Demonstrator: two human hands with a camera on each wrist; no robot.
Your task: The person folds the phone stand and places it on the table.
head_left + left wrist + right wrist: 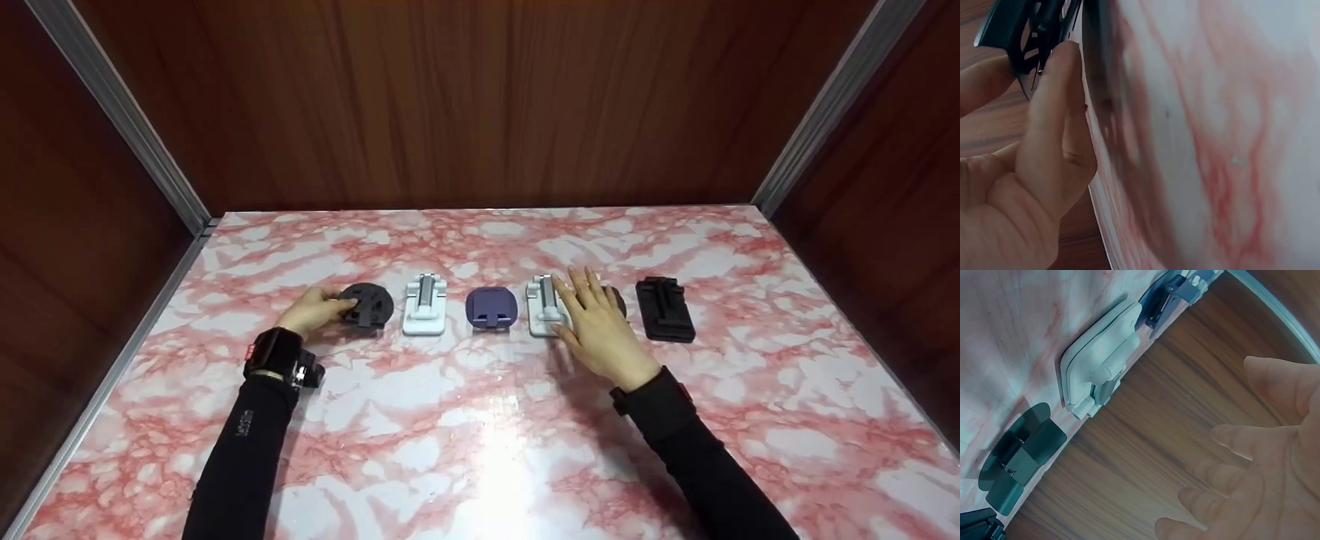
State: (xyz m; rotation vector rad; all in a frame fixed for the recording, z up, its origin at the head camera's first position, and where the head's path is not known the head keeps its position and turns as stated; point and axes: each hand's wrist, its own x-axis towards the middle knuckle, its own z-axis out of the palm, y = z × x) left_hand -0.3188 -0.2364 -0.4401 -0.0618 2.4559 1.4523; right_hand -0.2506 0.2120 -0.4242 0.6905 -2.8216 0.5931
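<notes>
At the left end of a row of folding phone stands, my left hand (309, 313) pinches the edge of a round black phone stand (373, 306). Thumb and fingers on that dark stand (1044, 25) show close up in the left wrist view. My right hand (600, 330) is spread with straight fingers above the row, holding nothing. Beneath it are a white phone stand (541, 311) and another round dark stand (618, 300), mostly hidden in the head view. The right wrist view shows that white stand (1098, 360) and dark round stand (1019, 458) apart from the palm.
Between the hands lie a second white phone stand (424, 315) and a purple one (492, 307). A rectangular black stand (666, 311) ends the row on the right. The red-and-white marbled table (420, 457) is bounded by brown wood-grain panels (480, 105) and metal posts.
</notes>
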